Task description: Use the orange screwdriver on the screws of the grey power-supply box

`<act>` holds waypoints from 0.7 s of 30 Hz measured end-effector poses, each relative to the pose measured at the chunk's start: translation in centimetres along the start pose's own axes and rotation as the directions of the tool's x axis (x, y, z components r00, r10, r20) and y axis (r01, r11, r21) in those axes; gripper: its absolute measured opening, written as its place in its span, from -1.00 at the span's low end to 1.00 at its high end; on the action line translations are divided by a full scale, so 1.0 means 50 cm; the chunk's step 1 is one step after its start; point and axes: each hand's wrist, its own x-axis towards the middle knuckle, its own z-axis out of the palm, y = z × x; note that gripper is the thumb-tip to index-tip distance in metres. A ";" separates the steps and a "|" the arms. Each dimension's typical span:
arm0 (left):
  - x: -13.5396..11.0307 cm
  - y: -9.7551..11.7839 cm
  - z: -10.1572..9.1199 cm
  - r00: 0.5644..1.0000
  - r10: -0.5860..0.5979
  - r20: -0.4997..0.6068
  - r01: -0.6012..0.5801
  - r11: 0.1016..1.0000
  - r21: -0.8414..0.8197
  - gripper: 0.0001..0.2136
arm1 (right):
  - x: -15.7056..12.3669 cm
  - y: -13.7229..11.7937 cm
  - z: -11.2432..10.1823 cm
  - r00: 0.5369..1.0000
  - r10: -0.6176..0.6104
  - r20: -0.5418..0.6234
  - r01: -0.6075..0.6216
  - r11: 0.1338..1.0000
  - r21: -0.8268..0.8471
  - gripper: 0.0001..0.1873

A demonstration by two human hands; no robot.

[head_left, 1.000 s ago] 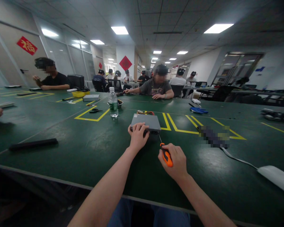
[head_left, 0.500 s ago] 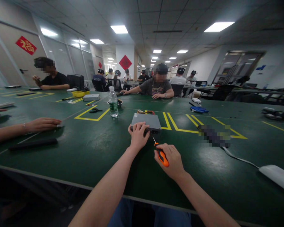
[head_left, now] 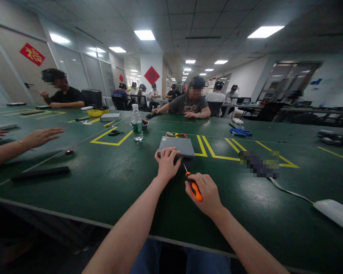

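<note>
Green worktop (head_left: pixel 108 201) under me, marked out with yellow tape lines (head_left: pixel 107 144), ceiling lights glowing overhead and quite a few people sitting around at the tables. So, right in front of me sits a flat grey metal box (head_left: pixel 178 145) with a black socket on its near face, and a bundle of multicoloured wires (head_left: pixel 175 135) pokes out behind it. I've got my left hand (head_left: pixel 168 164) on the near left part of it, fingers bent and slightly spread over the front edge; honestly can't tell if the thumb is pinching or just leaning there. Right hand (head_left: pixel 206 192) is wrapped around the chunky handle of an orange-and-black screwdriver (head_left: pixel 196 188), thin metal shaft angled up and away from me at the lower front of the box. Whether the tip actually touches it, I can't say from this angle. Beyond the box, off to the left, a clear plastic water bottle (head_left: pixel 137 127) stands upright just beside a round metal bowl (head_left: pixel 144 126). Nearer on that side lies a long black bar (head_left: pixel 41 174), with someone else's hand (head_left: pixel 44 137) reaching over the table past it. Over on my right there's a crumpled blue bundle (head_left: pixel 240 132), plus a long white plastic block (head_left: pixel 335 213) with a pale cable.
</note>
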 end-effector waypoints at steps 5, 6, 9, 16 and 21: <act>0.000 0.003 -0.001 1.000 -0.014 0.018 0.014 1.000 0.015 -0.81 | 0.001 -0.002 0.001 0.999 0.010 -0.037 -0.011 1.000 -0.007 -0.90; 0.000 0.003 -0.001 1.000 -0.015 0.018 0.015 1.000 0.016 -0.81 | 0.001 -0.002 0.002 0.999 0.017 -0.044 -0.017 1.000 -0.006 -0.89; 0.000 0.003 0.000 1.000 -0.015 0.014 0.014 1.000 0.011 -0.81 | -0.001 -0.002 0.003 0.996 0.045 -0.070 -0.046 0.999 -0.006 -0.88; 0.000 0.000 0.000 1.000 -0.006 0.009 0.006 1.000 -0.002 -0.81 | 0.001 -0.007 0.006 0.999 0.002 -0.044 -0.003 1.000 -0.018 -0.89; -0.001 0.000 -0.004 1.000 -0.002 0.018 0.002 1.000 -0.005 -0.81 | 0.003 -0.013 0.007 0.998 -0.055 0.015 0.055 0.998 -0.028 -0.93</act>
